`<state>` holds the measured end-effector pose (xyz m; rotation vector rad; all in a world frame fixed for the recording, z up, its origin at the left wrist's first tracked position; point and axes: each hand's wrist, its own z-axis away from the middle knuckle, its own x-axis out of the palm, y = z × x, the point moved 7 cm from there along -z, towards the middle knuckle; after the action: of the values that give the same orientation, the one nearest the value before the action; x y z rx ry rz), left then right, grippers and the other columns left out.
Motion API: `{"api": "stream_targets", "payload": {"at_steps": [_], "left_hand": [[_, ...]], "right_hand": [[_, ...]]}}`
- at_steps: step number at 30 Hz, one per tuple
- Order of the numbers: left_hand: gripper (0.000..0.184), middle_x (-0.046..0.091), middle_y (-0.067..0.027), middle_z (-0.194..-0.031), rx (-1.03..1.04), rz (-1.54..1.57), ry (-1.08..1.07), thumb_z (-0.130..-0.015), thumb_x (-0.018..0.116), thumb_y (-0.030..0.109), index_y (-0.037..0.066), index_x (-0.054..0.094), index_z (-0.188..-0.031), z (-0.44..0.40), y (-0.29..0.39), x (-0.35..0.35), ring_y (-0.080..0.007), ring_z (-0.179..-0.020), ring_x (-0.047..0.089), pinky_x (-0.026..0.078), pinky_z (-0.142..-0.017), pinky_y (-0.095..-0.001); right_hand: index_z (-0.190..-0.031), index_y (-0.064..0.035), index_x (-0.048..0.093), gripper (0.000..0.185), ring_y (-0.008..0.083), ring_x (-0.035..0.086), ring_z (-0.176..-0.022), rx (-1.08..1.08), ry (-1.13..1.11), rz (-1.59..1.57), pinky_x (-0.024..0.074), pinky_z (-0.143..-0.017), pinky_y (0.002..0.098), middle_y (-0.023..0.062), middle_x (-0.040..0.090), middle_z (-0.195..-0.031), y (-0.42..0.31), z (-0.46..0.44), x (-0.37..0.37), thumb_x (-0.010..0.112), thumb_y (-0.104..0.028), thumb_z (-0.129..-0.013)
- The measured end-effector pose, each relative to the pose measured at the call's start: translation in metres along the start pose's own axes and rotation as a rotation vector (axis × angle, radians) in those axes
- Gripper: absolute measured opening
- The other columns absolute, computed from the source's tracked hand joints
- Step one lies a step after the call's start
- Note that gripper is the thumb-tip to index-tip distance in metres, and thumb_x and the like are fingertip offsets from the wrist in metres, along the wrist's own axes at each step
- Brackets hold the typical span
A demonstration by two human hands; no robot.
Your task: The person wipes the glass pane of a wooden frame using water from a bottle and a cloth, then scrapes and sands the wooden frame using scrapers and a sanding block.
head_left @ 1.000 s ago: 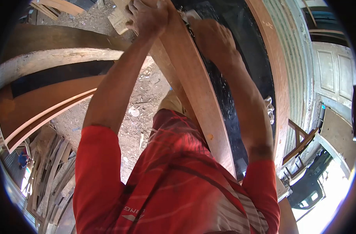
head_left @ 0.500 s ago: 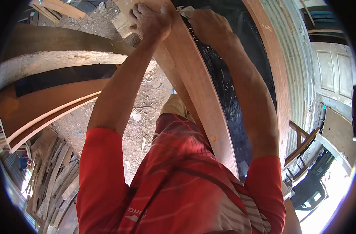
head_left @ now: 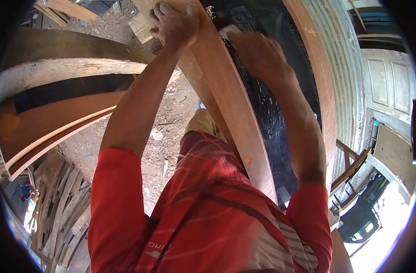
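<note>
My left hand (head_left: 177, 25) is on the reddish-brown wooden frame (head_left: 230, 100), its fingers curled over the left edge near the top. My right hand (head_left: 259, 54) is closed on a pale, flat piece (head_left: 229, 31) that looks like a scraper; its exact kind is hard to make out. That piece lies at the inner edge of the frame, against the dark, glossy panel (head_left: 267, 104). Pale flecks and scratches mark the panel along this edge. A small curl of pale shavings (head_left: 210, 11) sits on the frame edge above my right hand.
Long boards (head_left: 71, 68) and another framed dark panel (head_left: 71, 93) stand on the left. A pile of wood strips (head_left: 67, 209) lies at lower left. Litter covers the dirt floor (head_left: 167, 127). Corrugated metal sheet (head_left: 337, 73) and a pale panelled door (head_left: 390, 86) are on the right.
My right hand has moved down and slightly right along the frame's inner edge with the pale piece, uncovering the shavings above. My left hand stays in place on the frame.
</note>
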<state>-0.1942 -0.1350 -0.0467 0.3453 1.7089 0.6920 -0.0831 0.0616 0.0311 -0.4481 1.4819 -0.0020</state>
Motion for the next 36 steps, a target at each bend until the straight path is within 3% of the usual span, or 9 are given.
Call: {"api": "stream_targets", "payload": {"at_steps": [4, 10, 13, 19, 21, 24, 28, 34, 36], "left_hand": [[0.097, 0.028, -0.0200, -0.167, -0.024, -0.013, -0.039, -0.090, 0.062, 0.058, -0.008, 0.032, -0.154, 0.001, 0.001, 0.000, -0.0384, -0.158, 0.020, 0.016, -0.117, -0.0760], [0.097, 0.030, -0.0192, -0.167, -0.022, -0.041, -0.027, -0.089, 0.062, 0.059, -0.008, 0.033, -0.153, -0.002, 0.001, 0.003, -0.0358, -0.159, 0.019, 0.017, -0.118, -0.0744], [0.096, 0.029, -0.0188, -0.168, -0.003, -0.032, -0.016, -0.090, 0.063, 0.058, -0.008, 0.034, -0.153, -0.003, -0.003, 0.003, -0.0354, -0.159, 0.017, 0.016, -0.119, -0.0739], [0.093, 0.032, -0.0188, -0.165, -0.022, -0.020, -0.004, -0.090, 0.064, 0.057, -0.007, 0.036, -0.152, 0.001, 0.002, -0.001, -0.0350, -0.159, 0.017, 0.016, -0.119, -0.0735], [0.092, 0.034, -0.0192, -0.163, -0.001, -0.021, 0.005, -0.090, 0.064, 0.057, -0.007, 0.037, -0.151, 0.004, -0.004, 0.002, -0.0355, -0.158, 0.017, 0.017, -0.119, -0.0735], [0.091, 0.033, -0.0202, -0.164, 0.003, 0.004, 0.010, -0.090, 0.064, 0.056, -0.007, 0.037, -0.150, 0.020, 0.031, -0.022, -0.0362, -0.158, 0.018, 0.018, -0.118, -0.0734], [0.091, 0.032, -0.0206, -0.166, 0.020, -0.074, 0.048, -0.090, 0.063, 0.056, -0.007, 0.037, -0.150, -0.011, -0.004, 0.001, -0.0361, -0.159, 0.018, 0.018, -0.119, -0.0727], [0.090, 0.034, -0.0206, -0.165, 0.001, -0.068, 0.000, -0.090, 0.064, 0.055, -0.007, 0.038, -0.149, 0.001, 0.006, -0.001, -0.0355, -0.158, 0.018, 0.021, -0.118, -0.0720], [0.089, 0.033, -0.0206, -0.165, -0.032, -0.066, -0.020, -0.090, 0.064, 0.055, -0.007, 0.038, -0.149, 0.000, 0.004, -0.007, -0.0356, -0.158, 0.018, 0.021, -0.117, -0.0725]], "right_hand": [[-0.116, -0.0064, 0.069, 0.025, 0.0408, 0.076, -0.089, 0.145, -0.100, 0.050, 0.0603, -0.077, 0.0526, 0.0258, 0.075, -0.092, -0.008, 0.058, -0.004, 0.054, -0.007, -0.096], [-0.118, -0.0069, 0.071, 0.027, 0.0406, 0.076, -0.093, 0.079, 0.029, -0.049, 0.0599, -0.083, 0.0526, 0.0264, 0.075, -0.100, -0.005, -0.002, 0.004, 0.054, -0.015, -0.098], [-0.115, -0.0057, 0.072, 0.028, 0.0412, 0.075, -0.098, 0.156, -0.083, -0.002, 0.0591, -0.087, 0.0535, 0.0249, 0.076, -0.102, -0.004, -0.045, -0.001, 0.054, -0.019, -0.099], [-0.106, -0.0040, 0.073, 0.027, 0.0428, 0.074, -0.101, 0.103, 0.012, -0.020, 0.0583, -0.089, 0.0535, 0.0247, 0.076, -0.103, -0.003, -0.024, 0.002, 0.053, -0.020, -0.100], [-0.105, -0.0034, 0.074, 0.027, 0.0428, 0.074, -0.101, 0.137, -0.064, 0.043, 0.0584, -0.090, 0.0534, 0.0250, 0.076, -0.104, 0.006, -0.047, 0.007, 0.052, -0.019, -0.100], [-0.103, -0.0025, 0.074, 0.028, 0.0428, 0.074, -0.101, 0.117, -0.028, 0.040, 0.0582, -0.091, 0.0534, 0.0253, 0.076, -0.104, 0.012, -0.051, -0.005, 0.051, -0.017, -0.101], [-0.102, -0.0017, 0.075, 0.029, 0.0431, 0.074, -0.101, 0.082, 0.023, 0.046, 0.0576, -0.092, 0.0540, 0.0260, 0.076, -0.104, 0.001, -0.048, -0.010, 0.049, -0.016, -0.101], [-0.111, -0.0035, 0.074, 0.030, 0.0423, 0.074, -0.104, 0.095, -0.058, 0.094, 0.0575, -0.094, 0.0530, 0.0258, 0.076, -0.104, 0.005, -0.054, 0.001, 0.048, -0.017, -0.101], [-0.119, -0.0131, 0.071, 0.029, 0.0430, 0.073, -0.105, 0.092, -0.033, 0.095, 0.0559, -0.093, 0.0559, 0.0226, 0.076, -0.107, 0.007, -0.063, 0.008, 0.047, -0.018, -0.103]]}}
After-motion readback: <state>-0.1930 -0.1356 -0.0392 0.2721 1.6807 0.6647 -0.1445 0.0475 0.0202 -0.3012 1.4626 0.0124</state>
